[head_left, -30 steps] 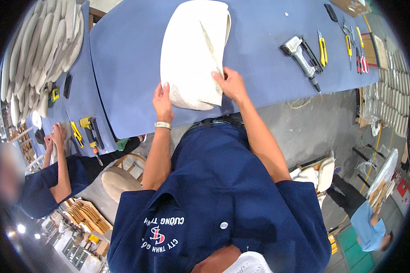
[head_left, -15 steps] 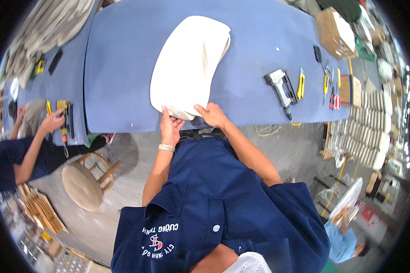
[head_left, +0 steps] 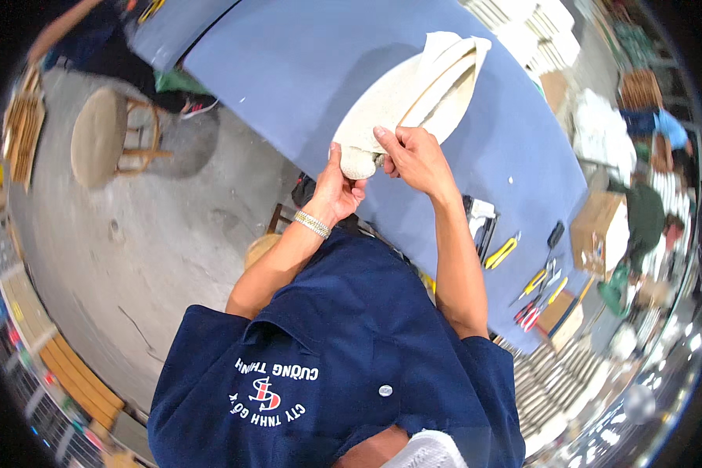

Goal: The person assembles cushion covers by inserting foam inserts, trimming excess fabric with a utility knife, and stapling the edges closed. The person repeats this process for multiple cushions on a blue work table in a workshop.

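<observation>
A cream curved upholstered panel [head_left: 382, 101], like a padded chair back, is tilted up off the blue table [head_left: 288, 70], its fabric edge and hollow side partly showing. My left hand [head_left: 340, 187] is closed around its near rounded end, thumb on top. My right hand [head_left: 420, 160] grips the fabric edge beside that end, with curled fingers and the thumb stretched along it. The right fingertips are partly hidden behind the panel. To the right of my right arm lie a staple gun [head_left: 482, 222] and a yellow utility knife [head_left: 502, 251].
Further right on the table are red-handled pliers [head_left: 529, 313], a yellow screwdriver [head_left: 532, 282] and a cardboard box [head_left: 598, 234]. A round padded stool [head_left: 101, 139] stands on the floor at left. At far right, another person in light blue [head_left: 669, 129] handles stacked pieces.
My view and body have turned to the right. The panel, lying broad side up before, is now raised and tipped on edge, and my right hand has shifted its hold on the near end.
</observation>
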`<state>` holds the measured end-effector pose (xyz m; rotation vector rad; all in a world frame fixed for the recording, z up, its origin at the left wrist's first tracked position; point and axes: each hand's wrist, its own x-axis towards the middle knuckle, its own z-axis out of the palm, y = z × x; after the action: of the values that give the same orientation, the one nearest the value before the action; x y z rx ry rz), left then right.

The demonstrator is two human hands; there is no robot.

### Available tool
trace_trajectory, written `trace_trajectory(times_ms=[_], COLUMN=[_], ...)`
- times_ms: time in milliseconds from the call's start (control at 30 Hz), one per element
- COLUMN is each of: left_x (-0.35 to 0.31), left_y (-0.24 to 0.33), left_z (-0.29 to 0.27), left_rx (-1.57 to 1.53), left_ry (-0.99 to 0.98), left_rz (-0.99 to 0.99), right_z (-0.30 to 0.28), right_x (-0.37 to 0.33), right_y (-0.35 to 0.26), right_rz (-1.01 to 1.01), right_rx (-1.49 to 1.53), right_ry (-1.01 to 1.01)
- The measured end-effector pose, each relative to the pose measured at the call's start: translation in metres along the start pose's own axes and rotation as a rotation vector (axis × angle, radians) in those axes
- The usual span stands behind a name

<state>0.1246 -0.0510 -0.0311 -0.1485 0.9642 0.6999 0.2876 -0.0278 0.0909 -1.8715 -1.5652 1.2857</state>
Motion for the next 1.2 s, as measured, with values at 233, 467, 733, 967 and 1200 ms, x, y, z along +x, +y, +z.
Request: trace_trajectory(times_ms=[233, 467, 733, 967, 1200], left_x=[-0.026, -0.038, -0.036, -0.041, -0.039], left_y=[-0.033, -0.045, -0.051, -0.043, -0.042], left_z=[-0.023, 0.004, 0.006, 0.004, -0.001], left_rx=[0.695, 1.212, 1.08, 1.164, 1.069], left_ry=[0.383, 0.467, 0.404, 0.407, 0.377], left_rz=[0.871, 1.518, 1.474, 1.452, 1.443], right_z=[0.015, 0.016, 0.012, -0.006, -0.015], right_x=[0.022, 0.029, 0.03, 0.049, 0.042], right_y=[0.011, 0.005, -0.011, -0.028, -0.033], right_rz=[0.044, -0.026, -0.033, -0.244, -0.459], right_rx=[0.189, 0.152, 0.07, -0.043, -0.556], right_ry=[-0.182, -0.219, -0.22, -0.211, -0.222])
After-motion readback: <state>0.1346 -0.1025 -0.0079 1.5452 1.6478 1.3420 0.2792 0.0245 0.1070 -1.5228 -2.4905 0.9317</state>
